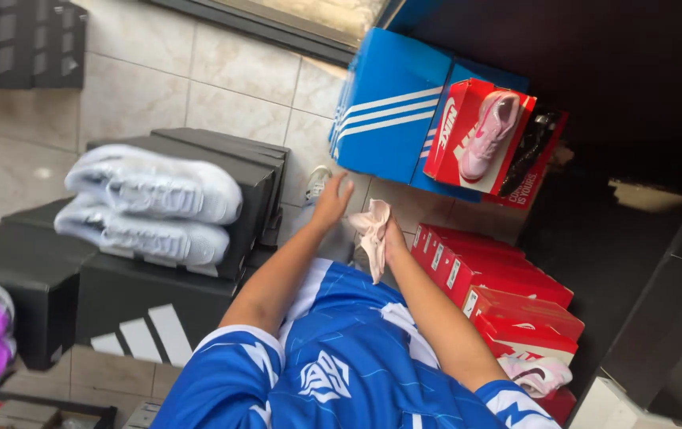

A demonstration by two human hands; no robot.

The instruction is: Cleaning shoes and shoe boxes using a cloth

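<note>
Pale floor tiles [222, 87] w/ grey grout run under stacks of shoe boxes, seen from above past a person's blue-and-white jersey [341, 361]. Left hand [333, 199] is raised over a white sneaker [317, 184] standing on the floor, fingers loosely together and a bit curled, touching or just above it; can't tell which. Right hand [393, 234] pinches a pale pink cloth [373, 230], bunched in the grip, one end hanging down betw. the two forearms. Ahead, a blue shoe box w/ white stripes [389, 111] leans just beside an open red shoe box [456, 131] holding a pink sneaker [490, 131]. At left, black shoe boxes [254, 187] carry a pair of white sneakers [150, 202], lying on their sides, one atop the other. At right, red shoe boxes [508, 290] are stacked near the right forearm; another pink sneaker [538, 373] sits on the lowest one.
</note>
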